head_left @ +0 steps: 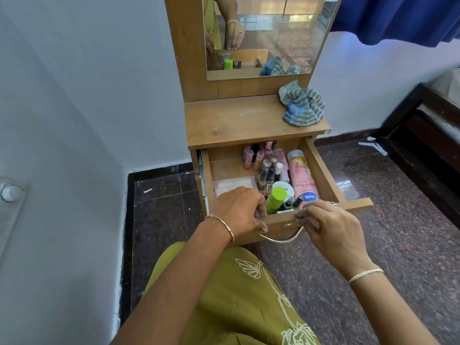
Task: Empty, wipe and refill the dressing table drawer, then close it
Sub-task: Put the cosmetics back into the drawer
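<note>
The wooden drawer [321,168] of the dressing table stands pulled out and holds several cosmetics: a green-capped bottle [276,199], a pink lotion bottle [302,175], nail polish bottles [266,170] and a flat clear box [231,185]. My left hand [239,210] curls over the drawer's front edge, fingers inside beside the green bottle. My right hand [331,225] rests its fingertips on the front edge near the metal handle [281,239]. A striped blue-grey cloth [302,104] lies crumpled on the table top at the right.
The dressing table top [236,120] carries a mirror [268,33] behind it. A white wall is at the left and a dark bed frame [428,130] at the right. The floor is dark polished stone; my green-clad lap is below the drawer.
</note>
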`<action>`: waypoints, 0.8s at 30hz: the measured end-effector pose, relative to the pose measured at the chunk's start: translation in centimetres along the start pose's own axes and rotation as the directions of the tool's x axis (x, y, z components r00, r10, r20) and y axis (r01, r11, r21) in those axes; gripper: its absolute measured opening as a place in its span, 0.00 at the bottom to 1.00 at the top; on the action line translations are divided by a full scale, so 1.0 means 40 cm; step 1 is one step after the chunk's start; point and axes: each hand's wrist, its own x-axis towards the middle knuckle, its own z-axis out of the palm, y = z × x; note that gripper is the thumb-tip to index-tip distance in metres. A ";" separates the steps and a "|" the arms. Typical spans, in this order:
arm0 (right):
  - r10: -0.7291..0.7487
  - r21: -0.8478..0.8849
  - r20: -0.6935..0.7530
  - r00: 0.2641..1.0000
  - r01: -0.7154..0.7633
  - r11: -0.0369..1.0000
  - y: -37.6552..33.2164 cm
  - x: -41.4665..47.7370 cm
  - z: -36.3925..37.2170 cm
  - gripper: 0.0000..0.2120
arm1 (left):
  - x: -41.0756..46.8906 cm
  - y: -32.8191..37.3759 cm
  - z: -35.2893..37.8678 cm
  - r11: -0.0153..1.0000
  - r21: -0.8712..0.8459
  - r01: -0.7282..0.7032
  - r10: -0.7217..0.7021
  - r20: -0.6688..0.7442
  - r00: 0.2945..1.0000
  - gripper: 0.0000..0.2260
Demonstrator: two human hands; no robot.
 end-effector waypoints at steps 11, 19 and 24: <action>-0.035 -0.007 -0.024 0.999 0.035 0.999 0.016 0.131 0.063 0.04 | 0.055 -0.026 -0.028 0.987 0.162 0.015 0.027 -0.256 0.966 0.11; -0.029 -0.066 -0.026 0.999 0.027 0.997 0.027 0.237 0.107 0.06 | 0.129 -0.073 -0.050 0.940 0.329 0.086 0.065 -0.423 0.904 0.30; -0.053 -0.134 -0.016 0.998 0.050 0.990 0.033 0.316 0.123 0.25 | 0.177 -0.114 -0.077 0.897 0.406 0.175 0.012 -0.419 0.908 0.38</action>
